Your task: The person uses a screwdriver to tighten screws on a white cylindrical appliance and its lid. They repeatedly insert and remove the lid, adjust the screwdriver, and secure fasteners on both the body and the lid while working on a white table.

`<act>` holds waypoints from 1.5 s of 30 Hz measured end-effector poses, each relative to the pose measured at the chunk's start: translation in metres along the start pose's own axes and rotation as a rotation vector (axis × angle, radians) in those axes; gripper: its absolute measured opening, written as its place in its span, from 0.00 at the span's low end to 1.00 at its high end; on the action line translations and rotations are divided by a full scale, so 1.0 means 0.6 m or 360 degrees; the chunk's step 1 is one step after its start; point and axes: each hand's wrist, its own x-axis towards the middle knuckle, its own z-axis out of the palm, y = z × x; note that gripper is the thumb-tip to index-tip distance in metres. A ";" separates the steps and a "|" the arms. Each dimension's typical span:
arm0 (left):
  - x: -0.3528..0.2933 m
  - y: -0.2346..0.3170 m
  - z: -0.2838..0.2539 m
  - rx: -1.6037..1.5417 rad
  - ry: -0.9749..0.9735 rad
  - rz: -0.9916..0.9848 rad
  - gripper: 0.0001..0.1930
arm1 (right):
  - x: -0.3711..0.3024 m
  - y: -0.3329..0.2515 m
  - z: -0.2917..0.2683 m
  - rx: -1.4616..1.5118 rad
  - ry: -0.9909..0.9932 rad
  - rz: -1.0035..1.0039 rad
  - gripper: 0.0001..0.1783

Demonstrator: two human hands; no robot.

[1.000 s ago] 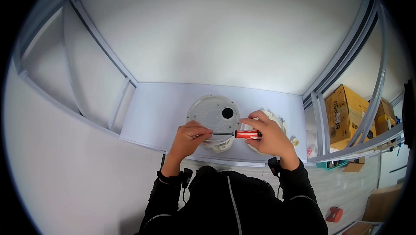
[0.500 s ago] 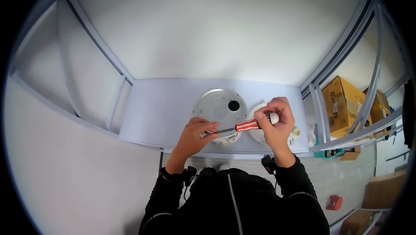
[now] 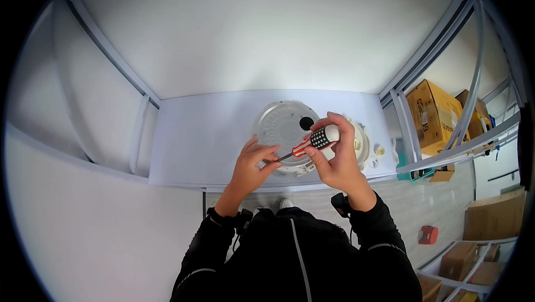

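A white table (image 3: 195, 135) stands against white walls (image 3: 251, 29), with cardboard boxes (image 3: 432, 115) stacked to the right.

Screwdriver (image 3: 315, 140): handle red-and-white striped, black patch with white dot grid, white end cap; shaft dark. Round cover (image 3: 278, 126): pale grey, finely ribbed, black hole near edge. Desk (image 3: 195, 135): pale lavender-white. Walls: white. Sleeves (image 3: 384, 235): black. Boxes (image 3: 432, 112): brown cardboard. Small object on floor (image 3: 428, 234): red. Tray (image 3: 412, 174): teal.
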 end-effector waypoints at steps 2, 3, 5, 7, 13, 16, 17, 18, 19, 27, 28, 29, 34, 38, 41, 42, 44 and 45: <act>0.001 -0.008 -0.004 -0.0016 -0.0028 0.0006 0.22 | 0.000 -0.001 0.008 -0.0071 -0.0012 -0.0032 0.39; 0.000 -0.013 -0.007 -0.0010 -0.0053 0.0012 0.22 | 0.000 -0.006 0.011 -0.0112 -0.0040 -0.0017 0.38; 0.001 -0.020 -0.010 -0.0018 -0.0077 0.0022 0.21 | 0.005 -0.016 0.016 -0.0203 -0.0075 -0.0030 0.37; 0.001 -0.024 -0.010 -0.0045 -0.0079 0.0022 0.21 | 0.011 -0.027 0.019 -0.0301 -0.0090 -0.0080 0.35; 0.005 -0.040 -0.003 0.0008 -0.0058 0.0149 0.23 | 0.019 -0.053 0.030 -0.0548 -0.0130 -0.0145 0.34; 0.004 -0.041 -0.001 0.0023 -0.0057 0.0175 0.24 | 0.026 -0.070 0.039 -0.0611 -0.0112 -0.0099 0.32; 0.002 -0.042 0.000 0.0024 -0.0037 0.0187 0.25 | 0.028 -0.075 0.041 -0.0607 -0.0114 -0.0073 0.32; 0.000 -0.044 0.003 0.0024 -0.0018 0.0198 0.25 | 0.030 -0.079 0.042 -0.0602 -0.0116 -0.0047 0.32; -0.001 -0.044 0.005 0.0023 0.0001 0.0210 0.25 | 0.030 -0.082 0.045 -0.0599 -0.0117 -0.0020 0.31; -0.002 -0.045 0.004 -0.0004 0.0047 0.0252 0.24 | 0.035 -0.086 0.058 -0.0776 -0.0093 -0.0208 0.32; -0.001 -0.044 0.003 -0.0005 0.0038 0.0254 0.23 | 0.035 -0.089 0.059 -0.0799 -0.0082 -0.0207 0.33; 0.000 -0.043 0.002 -0.0007 0.0035 0.0254 0.23 | 0.036 -0.091 0.060 -0.0844 -0.0069 -0.0217 0.34; 0.007 -0.032 -0.002 0.0028 0.0064 0.0312 0.20 | 0.037 -0.097 0.074 -0.1222 0.0028 -0.0285 0.38; 0.014 -0.034 -0.013 0.0027 -0.0037 0.0366 0.17 | 0.041 -0.096 0.084 -0.1541 0.0117 -0.0158 0.42; 0.015 -0.032 -0.018 0.0008 -0.0049 0.0373 0.16 | 0.045 -0.115 0.088 -0.1408 0.0095 -0.0102 0.39; 0.015 -0.032 -0.018 0.0003 -0.0055 0.0364 0.16 | 0.046 -0.117 0.086 -0.1352 0.0089 -0.0145 0.38; 0.015 -0.033 -0.017 -0.0020 -0.0074 0.0348 0.15 | 0.042 -0.122 0.089 -0.1097 0.0105 -0.0107 0.35; 0.017 -0.035 -0.015 -0.0035 -0.0086 0.0344 0.15 | 0.038 -0.122 0.094 -0.0896 0.0128 -0.0030 0.35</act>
